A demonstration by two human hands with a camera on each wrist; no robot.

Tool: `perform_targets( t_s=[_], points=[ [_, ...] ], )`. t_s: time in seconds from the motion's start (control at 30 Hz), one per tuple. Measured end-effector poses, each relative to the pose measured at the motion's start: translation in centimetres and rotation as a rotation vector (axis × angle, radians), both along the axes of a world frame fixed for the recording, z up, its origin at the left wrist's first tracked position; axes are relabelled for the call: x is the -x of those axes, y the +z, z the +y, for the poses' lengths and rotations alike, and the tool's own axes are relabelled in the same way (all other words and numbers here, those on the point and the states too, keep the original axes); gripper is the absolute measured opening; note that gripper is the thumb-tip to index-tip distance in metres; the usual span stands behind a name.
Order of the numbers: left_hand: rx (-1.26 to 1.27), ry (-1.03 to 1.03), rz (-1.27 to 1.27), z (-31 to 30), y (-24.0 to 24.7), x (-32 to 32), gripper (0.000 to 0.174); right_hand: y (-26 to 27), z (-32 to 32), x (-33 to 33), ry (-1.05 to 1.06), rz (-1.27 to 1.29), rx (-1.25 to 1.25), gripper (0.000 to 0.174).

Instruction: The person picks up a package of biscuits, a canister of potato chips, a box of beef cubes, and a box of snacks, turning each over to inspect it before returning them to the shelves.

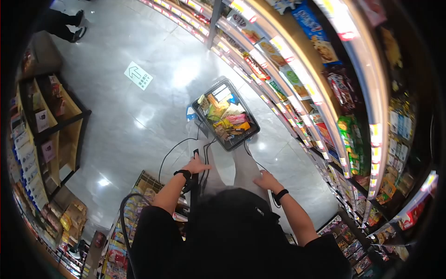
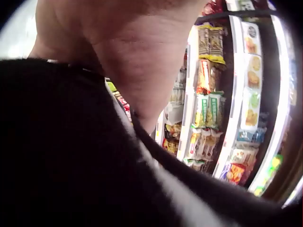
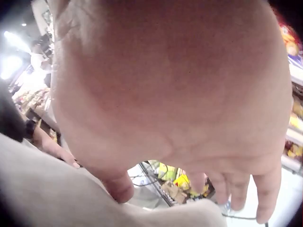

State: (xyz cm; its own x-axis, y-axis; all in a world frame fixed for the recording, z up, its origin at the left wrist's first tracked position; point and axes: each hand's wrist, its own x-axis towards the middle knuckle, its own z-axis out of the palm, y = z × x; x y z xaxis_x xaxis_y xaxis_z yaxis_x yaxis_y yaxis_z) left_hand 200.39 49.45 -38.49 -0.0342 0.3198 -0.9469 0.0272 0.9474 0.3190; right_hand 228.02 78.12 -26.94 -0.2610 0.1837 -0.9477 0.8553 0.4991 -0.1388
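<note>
My left hand (image 1: 197, 165) is by my left thigh with its thumb stretched out to the side, next to a black strap-like piece and dark cables. In the left wrist view the palm (image 2: 142, 56) fills the top, and its fingers are mostly hidden. My right hand (image 1: 268, 181) rests at the side of my right thigh. The right wrist view shows its fingers (image 3: 265, 194) hanging loosely past the pale trouser leg (image 3: 156, 215), holding nothing. In front of my legs stands a black basket (image 1: 253, 122) filled with colourful snack packets (image 1: 228, 111).
Tall shelves of packaged snacks (image 1: 320, 39) curve along the right. A low wooden display (image 1: 69, 128) stands left, with more packets (image 1: 114, 251) behind it near my left arm. An exit sign (image 1: 138, 76) lies on the shiny floor; another person's legs (image 1: 65, 25) show top left.
</note>
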Motion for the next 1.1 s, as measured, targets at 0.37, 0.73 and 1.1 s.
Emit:
perform_targets(
  t_s=[0.37,0.73,1.1],
  points=[
    [0.158,-0.24,0.142,1.4,-3.9,3.0,0.122,-15.5,-6.2,-2.6,-0.471,-0.119,-0.09,0.049],
    [-0.144,-0.225,0.591,1.3,-7.4,-0.7,0.058,-39.0,1.8,3.3,-0.114,0.266,-0.51,0.035],
    [-0.24,-0.127,0.563,-1.2,-8.3,-1.2,0.058,-43.8,2.2,4.5,0.149,0.209,-0.426,0.018]
  ],
)
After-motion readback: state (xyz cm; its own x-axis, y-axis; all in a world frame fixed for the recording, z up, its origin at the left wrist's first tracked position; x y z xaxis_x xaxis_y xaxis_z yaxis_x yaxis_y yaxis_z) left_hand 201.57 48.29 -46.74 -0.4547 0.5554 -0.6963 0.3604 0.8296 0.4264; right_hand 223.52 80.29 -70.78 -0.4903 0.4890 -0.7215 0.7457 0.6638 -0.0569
